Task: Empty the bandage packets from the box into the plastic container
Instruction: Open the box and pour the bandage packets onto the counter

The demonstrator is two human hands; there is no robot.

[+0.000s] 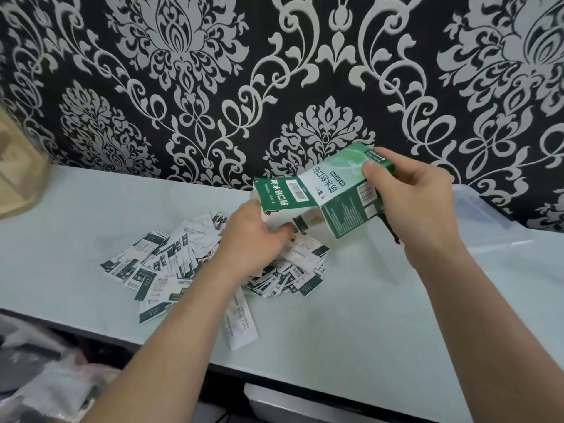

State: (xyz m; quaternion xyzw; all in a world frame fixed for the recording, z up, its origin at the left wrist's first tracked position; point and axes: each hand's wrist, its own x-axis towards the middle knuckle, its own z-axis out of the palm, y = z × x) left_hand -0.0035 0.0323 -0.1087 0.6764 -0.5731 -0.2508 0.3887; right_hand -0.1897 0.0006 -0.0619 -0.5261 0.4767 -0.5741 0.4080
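Observation:
A green and white bandage box (335,190) is held tilted above the pale table (351,300), its open end pointing left and down. My right hand (409,199) grips the box's closed end from the right. At the open end, my left hand (253,239) has its thumb by the hanging flap and its fingers curled under the mouth. Several green and white bandage packets (171,264) lie in a loose pile on the table, partly hidden by my left forearm. The clear plastic container (488,215) sits to the right, behind my right hand.
A patterned black and white wall runs along the back of the table. A beige object (18,169) stands at the far left. Bags and clutter (45,377) lie below the table's front edge, with a white unit (305,401) under it.

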